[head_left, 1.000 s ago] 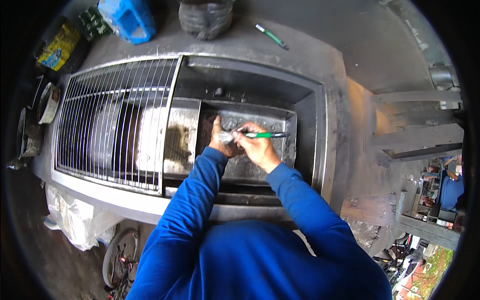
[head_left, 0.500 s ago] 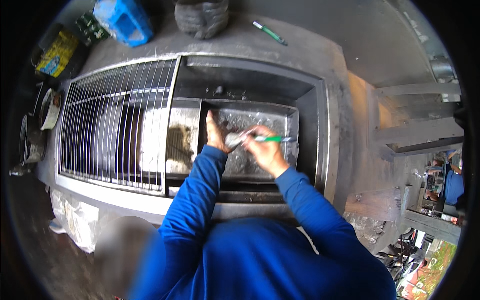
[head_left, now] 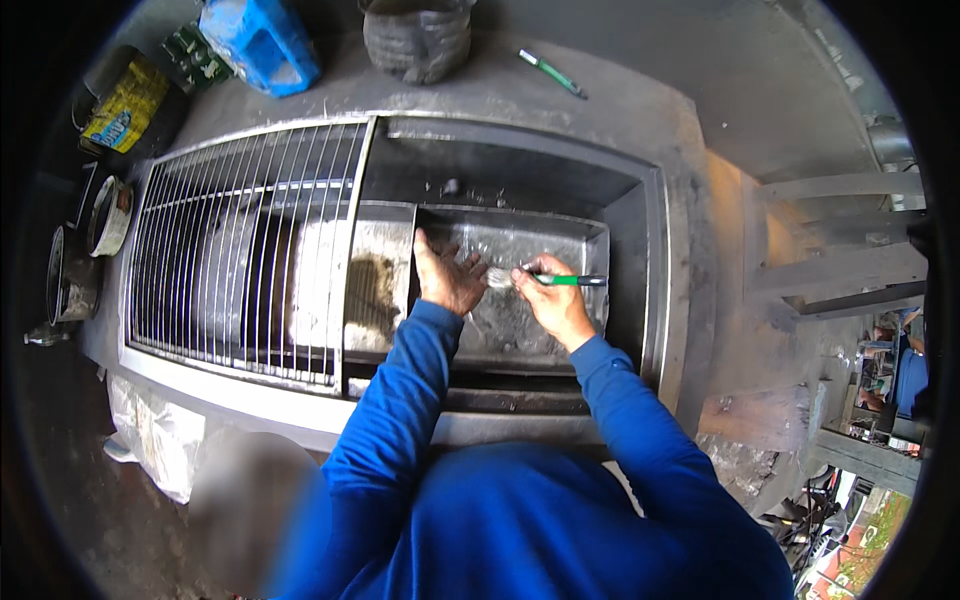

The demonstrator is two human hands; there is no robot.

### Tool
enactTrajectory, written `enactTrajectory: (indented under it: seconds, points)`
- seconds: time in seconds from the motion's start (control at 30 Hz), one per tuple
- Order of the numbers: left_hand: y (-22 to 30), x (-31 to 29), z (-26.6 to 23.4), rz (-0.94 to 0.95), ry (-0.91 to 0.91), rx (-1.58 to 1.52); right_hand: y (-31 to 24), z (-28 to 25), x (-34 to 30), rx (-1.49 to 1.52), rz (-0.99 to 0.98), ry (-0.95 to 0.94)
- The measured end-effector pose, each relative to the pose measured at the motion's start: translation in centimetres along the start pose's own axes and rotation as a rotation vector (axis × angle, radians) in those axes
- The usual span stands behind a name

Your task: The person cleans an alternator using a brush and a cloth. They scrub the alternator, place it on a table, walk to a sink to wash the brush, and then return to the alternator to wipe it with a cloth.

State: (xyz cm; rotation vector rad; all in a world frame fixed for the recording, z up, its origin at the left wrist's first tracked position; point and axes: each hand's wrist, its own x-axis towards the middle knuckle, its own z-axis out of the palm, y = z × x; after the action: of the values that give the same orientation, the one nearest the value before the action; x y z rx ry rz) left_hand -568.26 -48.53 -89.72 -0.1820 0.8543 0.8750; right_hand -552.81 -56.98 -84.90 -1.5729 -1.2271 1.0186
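Note:
In my right hand [head_left: 556, 303] is a paintbrush [head_left: 570, 281] with a green and black handle, its pale bristles pointing left. My left hand [head_left: 449, 278] is spread open with the palm turned up, its fingertips beside the bristles; whether they touch I cannot tell. Both hands are over a shallow metal tray [head_left: 592, 243] with a grey, streaked floor. The tray sits inside a larger dark sunken basin [head_left: 628, 290] with a metal rim.
A wire grate [head_left: 357, 205] covers the basin's left half, over a stained panel [head_left: 372, 325]. Behind the basin stand a blue jug [head_left: 262, 45], a dark cut-off plastic container [head_left: 418, 45] and a green-handled tool [head_left: 553, 74]. A yellow-labelled container [head_left: 125, 110] stands far left.
My right hand has drawn the brush a little rightward, away from my left palm. My left hand's fingers have opened out. The whole view has shifted slightly.

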Motion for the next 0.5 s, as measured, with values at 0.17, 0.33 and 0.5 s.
enactTrajectory:
  seconds: [0.17, 0.33, 0.5]
  points:
    - [0.3, 0.4, -0.1, 0.040, -0.040, -0.053, 0.3, -0.6, 0.8, -0.035, 0.161, -0.218]
    - [0.2, -0.4, 0.3, 0.002, -0.056, -0.034, -0.6, -0.6, -0.1, 0.129, -0.186, -0.142]
    - [0.2, -1.3, 1.4, -0.040, -0.132, -0.085, 4.8, -1.2, 1.3, 0.010, 0.162, -0.019]
